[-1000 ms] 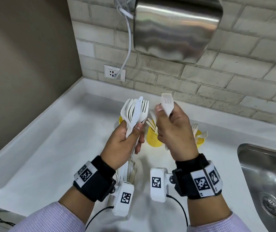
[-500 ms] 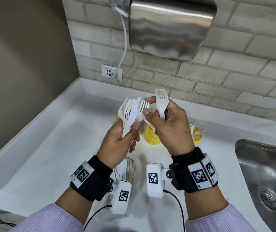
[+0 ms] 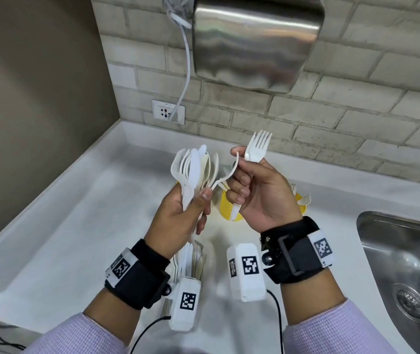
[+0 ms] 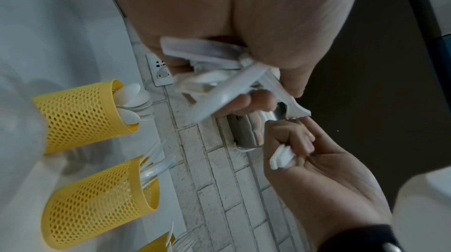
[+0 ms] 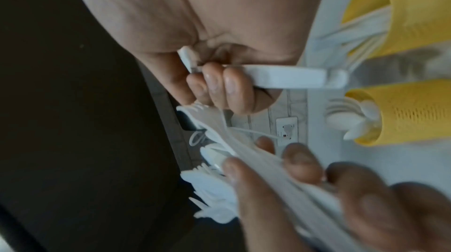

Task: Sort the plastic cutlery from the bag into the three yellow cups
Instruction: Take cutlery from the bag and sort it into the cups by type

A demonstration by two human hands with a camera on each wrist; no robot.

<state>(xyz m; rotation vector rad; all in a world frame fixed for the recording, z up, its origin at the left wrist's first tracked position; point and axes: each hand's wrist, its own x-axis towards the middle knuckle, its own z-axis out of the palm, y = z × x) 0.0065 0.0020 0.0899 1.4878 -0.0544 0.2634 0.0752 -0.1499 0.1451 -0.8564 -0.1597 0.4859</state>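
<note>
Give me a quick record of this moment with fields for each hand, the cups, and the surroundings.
left hand: left hand grips a fanned bundle of white plastic cutlery, mostly forks with a knife
right hand: right hand holds one white plastic fork upright, tines up, and pinches a second fork at the bundle's edge
cups: yellow perforated plastic cups stand on the white countertop, already holding cutlery
surroundings: steel sink to the right; steel wall dryer above
</note>
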